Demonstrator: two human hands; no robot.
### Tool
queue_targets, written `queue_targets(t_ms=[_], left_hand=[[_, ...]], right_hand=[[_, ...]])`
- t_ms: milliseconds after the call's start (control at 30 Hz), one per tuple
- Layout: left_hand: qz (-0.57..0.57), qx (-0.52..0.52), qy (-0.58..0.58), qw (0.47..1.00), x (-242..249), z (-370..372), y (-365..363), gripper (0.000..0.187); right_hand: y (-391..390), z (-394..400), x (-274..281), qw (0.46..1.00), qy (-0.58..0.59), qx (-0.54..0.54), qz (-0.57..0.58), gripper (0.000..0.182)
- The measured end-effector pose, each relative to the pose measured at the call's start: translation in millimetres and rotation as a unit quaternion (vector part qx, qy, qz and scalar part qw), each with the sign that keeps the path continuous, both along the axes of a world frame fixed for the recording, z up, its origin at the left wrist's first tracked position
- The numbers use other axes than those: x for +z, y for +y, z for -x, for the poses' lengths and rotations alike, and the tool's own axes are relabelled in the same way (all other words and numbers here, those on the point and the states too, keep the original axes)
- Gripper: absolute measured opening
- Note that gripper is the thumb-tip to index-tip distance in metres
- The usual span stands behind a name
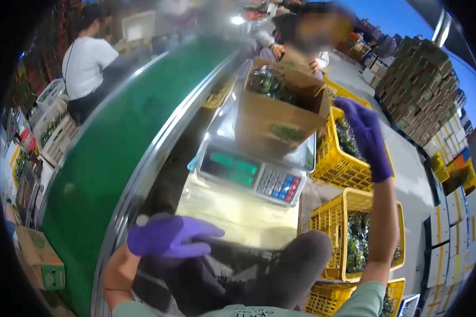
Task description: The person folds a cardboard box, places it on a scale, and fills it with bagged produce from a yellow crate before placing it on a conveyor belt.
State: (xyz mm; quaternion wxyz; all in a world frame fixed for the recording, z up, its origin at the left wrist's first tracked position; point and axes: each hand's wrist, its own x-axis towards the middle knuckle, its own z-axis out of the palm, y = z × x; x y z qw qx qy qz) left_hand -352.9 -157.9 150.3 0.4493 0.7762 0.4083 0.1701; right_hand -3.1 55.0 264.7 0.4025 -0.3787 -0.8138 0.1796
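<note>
My left hand (pixel 172 236), in a purple glove, hovers above my lap with its fingers stretched out and nothing in them. My right hand (pixel 366 138), gloved alike, is raised beside the right side of an open cardboard box (pixel 269 124), over a yellow crate. Its fingers reach toward the box and I see nothing in them. The box stands on a digital scale (pixel 254 174) with a lit green display and a keypad. Inside the box lie dark green leafy goods (pixel 267 79), seemingly in clear plastic.
Yellow crates (pixel 328 232) of wrapped greens line my right side. A green conveyor belt (pixel 98 158) runs along my left. One person (pixel 269 42) works behind the box, another (pixel 87 63) across the belt. Stacked cartons (pixel 423 90) stand at the far right.
</note>
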Motion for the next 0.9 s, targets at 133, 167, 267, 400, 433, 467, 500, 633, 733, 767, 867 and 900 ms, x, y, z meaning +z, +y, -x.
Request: queue_targets(t_ms=[133,167,267,400,433,467,500,633,733,767,867,900], left_hand=[[-0.072,0.011,-0.084,0.994,-2,15,14,0.041],[0.027,0.067,-0.067,0.995,6,19,15,0.041],[0.003,0.110,-0.055,0.992,16,31,25,0.044],[0.022,0.219,-0.198,0.955,11,43,50,0.045],[0.021,0.236,-0.215,0.947,10,45,58,0.045],[0.021,0.237,-0.214,0.948,7,48,68,0.045],[0.007,0.236,-0.207,0.949,3,50,81,0.045],[-0.011,0.253,-0.266,0.930,-13,47,153,0.047],[-0.005,0.306,-0.371,0.877,-34,34,234,0.042],[-0.020,0.336,-0.382,0.860,-46,30,269,0.039],[0.017,0.328,-0.420,0.846,-85,14,354,0.038],[0.060,0.354,-0.371,0.856,-83,-1,360,0.040]], right_hand=[[-25,-45,-5,0.995,0.005,-0.085,0.045,0.037],[-28,-52,-8,0.993,-0.012,-0.109,0.049,0.040],[-23,-68,-20,0.990,-0.035,-0.127,0.043,0.047],[-18,-58,-28,0.987,-0.066,-0.145,0.036,0.061],[-16,-51,-29,0.987,-0.065,-0.145,0.036,0.061],[-14,-43,-30,0.989,-0.072,-0.127,0.018,0.063],[-11,-35,-31,0.991,-0.078,-0.110,-0.001,0.067],[8,0,-38,0.980,-0.150,-0.088,-0.100,0.085],[36,14,-57,0.978,-0.170,-0.080,-0.090,0.075],[50,11,-70,0.976,-0.187,-0.077,-0.085,0.067],[55,13,-79,0.986,-0.122,-0.103,-0.046,0.031],[63,5,-89,0.988,-0.100,-0.068,-0.099,0.024]])
